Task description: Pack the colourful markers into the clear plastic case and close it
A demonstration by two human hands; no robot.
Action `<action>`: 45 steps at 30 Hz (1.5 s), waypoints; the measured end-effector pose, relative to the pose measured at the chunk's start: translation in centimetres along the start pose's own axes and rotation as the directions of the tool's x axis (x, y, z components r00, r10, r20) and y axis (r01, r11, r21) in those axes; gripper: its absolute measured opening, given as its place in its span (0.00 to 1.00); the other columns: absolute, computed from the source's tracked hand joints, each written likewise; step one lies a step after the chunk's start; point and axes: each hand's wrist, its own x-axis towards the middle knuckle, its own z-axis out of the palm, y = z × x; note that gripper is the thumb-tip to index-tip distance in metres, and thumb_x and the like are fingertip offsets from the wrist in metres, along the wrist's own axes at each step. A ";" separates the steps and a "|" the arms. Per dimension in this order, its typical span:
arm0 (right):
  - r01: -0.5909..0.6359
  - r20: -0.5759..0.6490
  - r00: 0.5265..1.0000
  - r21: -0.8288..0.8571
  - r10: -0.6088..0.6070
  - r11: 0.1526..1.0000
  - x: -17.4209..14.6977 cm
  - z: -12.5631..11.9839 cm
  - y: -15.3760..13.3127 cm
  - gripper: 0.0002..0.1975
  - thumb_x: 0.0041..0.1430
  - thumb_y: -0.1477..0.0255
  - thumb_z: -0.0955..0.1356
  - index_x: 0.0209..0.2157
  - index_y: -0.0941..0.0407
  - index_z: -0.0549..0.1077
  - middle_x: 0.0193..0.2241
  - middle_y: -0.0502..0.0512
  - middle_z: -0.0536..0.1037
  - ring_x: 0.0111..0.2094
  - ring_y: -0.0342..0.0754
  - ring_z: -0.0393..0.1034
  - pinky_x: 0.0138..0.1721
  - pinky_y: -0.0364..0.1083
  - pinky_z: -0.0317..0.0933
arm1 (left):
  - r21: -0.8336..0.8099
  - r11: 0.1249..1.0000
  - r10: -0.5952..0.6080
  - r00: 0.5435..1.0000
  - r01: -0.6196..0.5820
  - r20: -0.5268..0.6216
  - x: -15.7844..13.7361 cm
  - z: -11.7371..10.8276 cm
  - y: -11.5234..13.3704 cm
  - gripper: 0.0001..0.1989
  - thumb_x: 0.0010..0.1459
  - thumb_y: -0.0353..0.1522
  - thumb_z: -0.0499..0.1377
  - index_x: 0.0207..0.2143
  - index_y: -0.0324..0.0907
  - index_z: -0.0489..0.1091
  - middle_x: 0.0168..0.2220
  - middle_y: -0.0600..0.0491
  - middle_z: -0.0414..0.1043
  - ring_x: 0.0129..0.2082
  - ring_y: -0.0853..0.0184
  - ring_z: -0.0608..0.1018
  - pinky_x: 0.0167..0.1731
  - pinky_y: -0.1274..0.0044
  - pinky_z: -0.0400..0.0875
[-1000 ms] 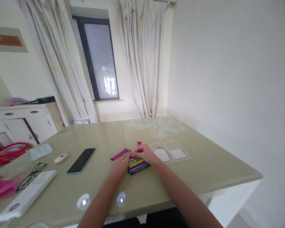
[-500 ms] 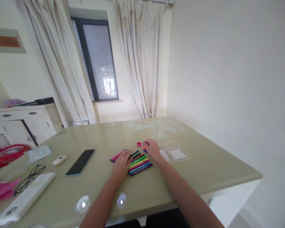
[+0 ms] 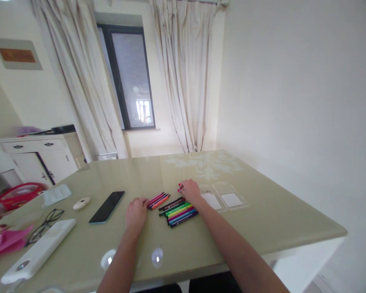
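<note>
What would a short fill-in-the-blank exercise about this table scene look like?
Small red and pink pieces show beside the ____ hand.
Seen from the head camera, the phone lies to the ____ of the markers.
Between the curtains is a dark-framed ____.

Missing words: right; left; window.

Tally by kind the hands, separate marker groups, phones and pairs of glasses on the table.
Left hand and right hand: 2
Marker groups: 2
Phone: 1
Glasses: 1
Total: 6
</note>
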 end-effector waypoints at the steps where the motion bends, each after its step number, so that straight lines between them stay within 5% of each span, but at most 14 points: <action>1: 0.005 0.009 1.000 -0.008 -0.005 1.000 -0.1 0.0 0.0 0.06 0.61 0.67 0.71 0.35 0.53 0.82 0.39 0.58 0.82 0.44 0.54 0.71 0.44 0.47 0.58 | -0.019 1.000 -0.010 1.000 0.010 0.014 0.0 0.0 0.0 0.17 0.65 0.35 0.51 0.39 0.43 0.80 0.41 0.44 0.79 0.42 0.58 0.79 0.44 0.71 0.70; 7: 0.005 -0.002 1.000 -0.023 -0.005 1.000 -1.5 -0.8 -0.2 0.08 0.63 0.66 0.71 0.34 0.54 0.82 0.42 0.60 0.81 0.47 0.55 0.70 0.46 0.48 0.57 | -0.056 0.995 -0.073 0.995 0.077 0.074 0.2 -0.1 0.0 0.14 0.63 0.35 0.53 0.38 0.40 0.79 0.42 0.43 0.80 0.42 0.55 0.79 0.43 0.70 0.70; 14: 0.016 -0.100 0.995 0.300 0.014 0.954 -2.5 -1.7 -0.3 0.06 0.65 0.69 0.69 0.37 0.54 0.80 0.39 0.55 0.83 0.42 0.51 0.74 0.44 0.45 0.59 | -0.237 0.971 -0.039 0.998 0.025 -0.058 0.1 -0.3 0.7 0.14 0.64 0.37 0.51 0.39 0.41 0.75 0.40 0.44 0.79 0.41 0.58 0.80 0.44 0.69 0.72; 18: 0.094 -0.147 0.989 0.476 -0.026 0.874 -2.6 -1.4 -0.4 0.05 0.65 0.70 0.69 0.37 0.54 0.79 0.36 0.52 0.83 0.39 0.48 0.75 0.41 0.43 0.61 | -0.607 0.794 -0.036 0.994 -0.037 -0.107 0.3 -0.3 1.6 0.18 0.61 0.43 0.54 0.44 0.41 0.75 0.41 0.46 0.79 0.38 0.60 0.81 0.42 0.70 0.75; 22: 0.158 -0.200 0.978 0.528 -0.058 0.834 -2.6 -1.4 -0.6 0.06 0.64 0.69 0.69 0.35 0.53 0.80 0.34 0.51 0.83 0.37 0.47 0.75 0.40 0.43 0.61 | -0.760 0.649 -0.031 0.996 -0.041 -0.080 0.4 -0.1 2.1 0.20 0.56 0.46 0.59 0.42 0.41 0.77 0.39 0.47 0.80 0.37 0.60 0.82 0.41 0.70 0.76; 27: 0.196 -0.225 0.971 0.561 -0.080 0.804 -2.9 -2.0 -1.3 0.07 0.65 0.69 0.69 0.35 0.53 0.80 0.33 0.51 0.82 0.37 0.47 0.75 0.41 0.44 0.62 | -0.814 0.580 -0.020 0.999 -0.022 -0.041 0.5 0.2 2.1 0.20 0.54 0.47 0.62 0.41 0.41 0.77 0.38 0.47 0.81 0.38 0.60 0.83 0.42 0.70 0.76; 45: 0.216 -0.206 0.974 0.726 -0.092 0.653 -2.8 -1.7 -1.1 0.09 0.62 0.68 0.68 0.37 0.54 0.81 0.34 0.53 0.82 0.35 0.48 0.73 0.41 0.45 0.64 | -0.805 0.592 0.020 1.000 -0.020 -0.010 0.2 -0.8 2.9 0.19 0.52 0.46 0.64 0.38 0.41 0.80 0.36 0.49 0.83 0.36 0.61 0.83 0.39 0.72 0.77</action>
